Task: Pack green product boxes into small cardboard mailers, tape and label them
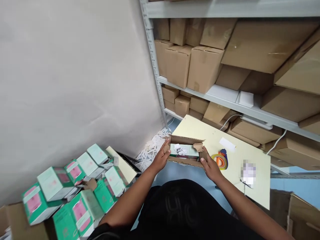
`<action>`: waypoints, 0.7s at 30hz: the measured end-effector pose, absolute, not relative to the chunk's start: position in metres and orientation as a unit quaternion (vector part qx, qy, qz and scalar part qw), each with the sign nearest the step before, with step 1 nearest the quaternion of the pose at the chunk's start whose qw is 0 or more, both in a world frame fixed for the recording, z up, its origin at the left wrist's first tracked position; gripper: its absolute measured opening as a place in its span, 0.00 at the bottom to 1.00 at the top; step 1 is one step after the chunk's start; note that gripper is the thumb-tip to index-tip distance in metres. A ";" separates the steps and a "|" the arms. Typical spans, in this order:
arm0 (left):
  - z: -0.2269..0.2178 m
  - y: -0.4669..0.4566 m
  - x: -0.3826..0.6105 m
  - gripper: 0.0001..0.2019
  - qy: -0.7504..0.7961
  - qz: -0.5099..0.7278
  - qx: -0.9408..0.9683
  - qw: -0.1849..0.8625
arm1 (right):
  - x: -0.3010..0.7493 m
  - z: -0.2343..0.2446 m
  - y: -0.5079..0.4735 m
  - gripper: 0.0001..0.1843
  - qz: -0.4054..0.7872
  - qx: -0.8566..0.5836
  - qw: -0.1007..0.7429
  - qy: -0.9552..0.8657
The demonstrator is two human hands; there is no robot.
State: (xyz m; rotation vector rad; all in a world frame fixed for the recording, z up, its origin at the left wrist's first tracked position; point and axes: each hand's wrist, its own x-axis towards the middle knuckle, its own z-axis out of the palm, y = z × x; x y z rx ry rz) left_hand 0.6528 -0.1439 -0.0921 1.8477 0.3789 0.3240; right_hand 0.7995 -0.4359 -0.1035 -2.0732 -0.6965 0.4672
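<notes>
An open cardboard box is held in front of my body, over the near edge of the pale table. My left hand grips its left end, and my right hand grips the right end with the thumb near the rim. Inside lies a pale green carton. Crumpled white paper rests on top of that carton, and a scrap of brown paper sticks up at the right end. The undersides of both hands' grip are hidden.
Pale table holds a tape roll, a white paper slip and a blurred-out item. Several green-and-white cartons are piled at left. Shredded paper lies by the wall. Metal shelving carries cardboard boxes.
</notes>
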 end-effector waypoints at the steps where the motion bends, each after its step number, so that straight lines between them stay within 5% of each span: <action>1: -0.092 -0.142 0.668 0.33 0.143 0.126 0.797 0.574 | 0.808 -0.107 -0.441 0.39 0.190 -0.827 0.446 -0.284; 8: -0.110 -0.107 0.769 0.34 -0.012 0.026 0.848 0.528 | 0.839 -0.134 -0.439 0.37 0.208 -0.815 0.503 -0.200; 21: -0.193 -0.037 0.900 0.44 -0.187 -0.106 0.867 0.451 | 0.890 -0.172 -0.365 0.34 0.157 -0.871 0.466 0.007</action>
